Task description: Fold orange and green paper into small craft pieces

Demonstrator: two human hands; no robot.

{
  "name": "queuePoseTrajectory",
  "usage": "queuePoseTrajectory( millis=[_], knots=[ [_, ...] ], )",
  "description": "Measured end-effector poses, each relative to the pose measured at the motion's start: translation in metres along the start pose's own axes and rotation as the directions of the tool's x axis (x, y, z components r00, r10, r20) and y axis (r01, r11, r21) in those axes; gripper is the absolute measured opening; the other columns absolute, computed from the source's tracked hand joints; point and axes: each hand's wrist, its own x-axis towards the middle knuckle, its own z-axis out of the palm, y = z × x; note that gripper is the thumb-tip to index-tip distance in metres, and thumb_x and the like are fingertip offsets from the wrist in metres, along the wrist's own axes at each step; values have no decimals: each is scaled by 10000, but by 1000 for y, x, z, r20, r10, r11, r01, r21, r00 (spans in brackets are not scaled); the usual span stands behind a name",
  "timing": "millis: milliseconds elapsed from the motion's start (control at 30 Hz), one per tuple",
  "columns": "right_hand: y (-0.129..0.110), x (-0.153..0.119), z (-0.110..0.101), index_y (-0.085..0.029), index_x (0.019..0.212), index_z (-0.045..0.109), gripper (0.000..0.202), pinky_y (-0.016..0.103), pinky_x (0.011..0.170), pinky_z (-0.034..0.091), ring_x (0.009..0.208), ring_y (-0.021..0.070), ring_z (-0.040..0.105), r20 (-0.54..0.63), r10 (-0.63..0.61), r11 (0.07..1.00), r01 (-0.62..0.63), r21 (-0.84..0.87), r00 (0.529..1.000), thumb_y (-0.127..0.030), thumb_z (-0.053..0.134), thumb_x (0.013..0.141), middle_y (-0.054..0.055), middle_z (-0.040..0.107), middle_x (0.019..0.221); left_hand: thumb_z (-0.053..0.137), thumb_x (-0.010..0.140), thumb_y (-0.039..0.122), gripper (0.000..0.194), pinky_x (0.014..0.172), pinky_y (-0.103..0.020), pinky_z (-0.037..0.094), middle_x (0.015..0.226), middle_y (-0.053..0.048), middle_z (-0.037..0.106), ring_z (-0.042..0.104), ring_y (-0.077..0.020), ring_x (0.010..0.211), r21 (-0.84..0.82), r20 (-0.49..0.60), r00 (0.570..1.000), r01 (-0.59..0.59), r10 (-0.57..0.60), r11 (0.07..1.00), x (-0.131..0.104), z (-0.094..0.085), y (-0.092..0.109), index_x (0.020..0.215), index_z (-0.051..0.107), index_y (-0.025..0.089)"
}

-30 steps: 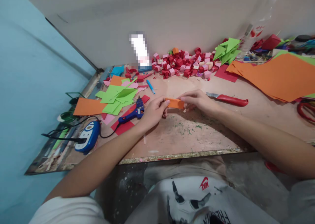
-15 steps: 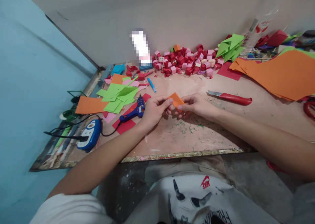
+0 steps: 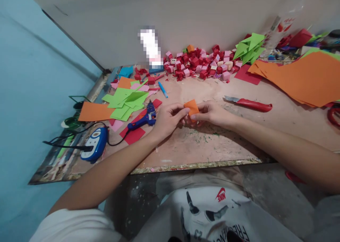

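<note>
Between my two hands, just above the table, is a small folded piece of orange paper [image 3: 192,108]. My left hand [image 3: 170,118] pinches its left side, thumb on top. My right hand [image 3: 212,114] grips the right side and lower corner, and the fingers under the paper are partly hidden. Left of my left hand lies a blue hot glue gun [image 3: 143,121] on red paper [image 3: 132,135]. A knife with a red handle [image 3: 253,105] rests on the table to the right of my right hand.
Many red and pink folded paper pieces [image 3: 199,65] are heaped along the wall. Green sheets [image 3: 124,102] lie at left, near a blue power strip [image 3: 95,144]. Large orange sheets [image 3: 305,79] and a plastic bottle [image 3: 284,26] are at right. A blue pen [image 3: 163,89] lies beyond my hands.
The orange paper has turned a little between my fingers and now stands more upright. Both hands keep hold of it. The view has shifted slightly.
</note>
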Motion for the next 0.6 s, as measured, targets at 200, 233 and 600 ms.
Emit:
queuePoseTrajectory(
  millis=[200,233,600],
  knots=[
    [-8,-1,0,-174,916,864,298,319,730,550,794,190,698,-113,-134,987,122,-107,984,-467,910,940,70,820,898,929,902,552,407,507,-204,541,708,-35,743,659,-118,567,11,-4,1000,9,-9,1000,0,1,2,800,801,180],
    [-8,-1,1,-177,886,851,286,323,725,545,777,190,688,-132,-146,985,132,-109,980,-452,915,927,63,804,866,927,903,564,419,504,-202,539,707,-35,740,657,-118,566,8,-2,1000,13,-13,1000,0,2,2,798,797,180],
    [-2,0,4,-192,919,851,322,325,732,550,776,198,722,-248,-152,988,143,-53,957,-466,1001,841,49,831,872,827,1023,538,424,590,-204,538,734,-24,749,678,-107,605,124,97,991,-99,87,987,-2,-2,-3,804,756,182]
  ],
)
